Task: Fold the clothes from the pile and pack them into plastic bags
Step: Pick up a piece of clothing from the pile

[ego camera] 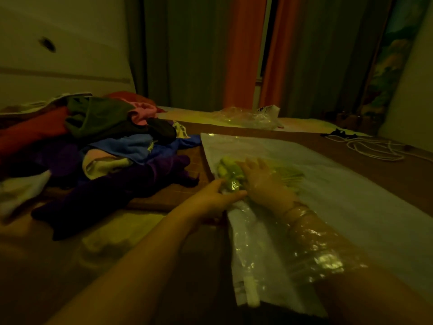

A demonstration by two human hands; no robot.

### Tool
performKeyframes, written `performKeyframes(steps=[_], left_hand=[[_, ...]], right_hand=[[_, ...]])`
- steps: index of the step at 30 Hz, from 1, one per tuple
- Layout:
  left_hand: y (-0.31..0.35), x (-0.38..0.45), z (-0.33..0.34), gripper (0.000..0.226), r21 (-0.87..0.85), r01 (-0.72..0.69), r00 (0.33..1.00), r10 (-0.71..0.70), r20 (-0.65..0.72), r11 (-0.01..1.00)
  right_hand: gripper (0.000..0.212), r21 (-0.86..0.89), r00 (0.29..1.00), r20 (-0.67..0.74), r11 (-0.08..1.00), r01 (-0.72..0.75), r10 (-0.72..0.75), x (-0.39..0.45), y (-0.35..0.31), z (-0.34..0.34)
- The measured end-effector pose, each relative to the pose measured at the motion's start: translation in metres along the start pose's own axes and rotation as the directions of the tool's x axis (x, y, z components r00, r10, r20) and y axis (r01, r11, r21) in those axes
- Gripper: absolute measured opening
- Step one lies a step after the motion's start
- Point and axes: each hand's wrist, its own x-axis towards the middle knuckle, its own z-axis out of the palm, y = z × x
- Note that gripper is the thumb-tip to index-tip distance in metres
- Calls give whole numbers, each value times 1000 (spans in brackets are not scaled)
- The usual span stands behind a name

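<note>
My right hand (260, 177) is deep inside the plastic bag (339, 195) at centre frame, fingers spread flat on the folded green garment (228, 171) to seat it. My left hand (215, 195) grips the bag's edge from outside, steadying it. The pile (105, 141) waits at left on the bed (140, 221).

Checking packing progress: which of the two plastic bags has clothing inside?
The large flat bag nearest the person, holding a green garment; the crumpled bag farther back looks empty.

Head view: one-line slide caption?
Right hand inside clear plastic bag positions yellow-green garment; left hand grips the bag outside.
</note>
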Motion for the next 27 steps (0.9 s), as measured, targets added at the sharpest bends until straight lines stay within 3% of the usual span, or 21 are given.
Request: performKeyframes(steps=[2, 5, 7, 10, 14, 20, 27], left_hand=[[-1, 6, -9, 61, 68, 14, 999, -10, -52, 998], [2, 31, -24, 51, -56, -2, 977, -9, -211, 998], [6, 53, -26, 56, -114, -13, 954, -22, -299, 993], [12, 80, -20, 73, -137, -13, 949, -30, -314, 991], [13, 106, -16, 76, -107, -78, 951, 42, -306, 991], [7, 133, -26, 74, -24, -80, 962, 71, -264, 997], [0, 160, -48, 74, -8, -67, 962, 63, -265, 998]], right_hand=[[64, 39, 1000, 12, 999, 14, -15, 11, 3, 4], [67, 132, 999, 37, 991, 9, -14, 3, 5, -2], [75, 155, 998, 61, 988, -27, 17, -10, 8, -4], [79, 43, 999, 33, 999, -29, 28, -30, 10, -14], [63, -155, 1000, 18, 988, 16, -14, -31, 8, -28], [24, -93, 990, -138, 996, 15, -27, 11, 2, -6], [57, 148, 996, -64, 986, 75, -66, 67, 8, 10]])
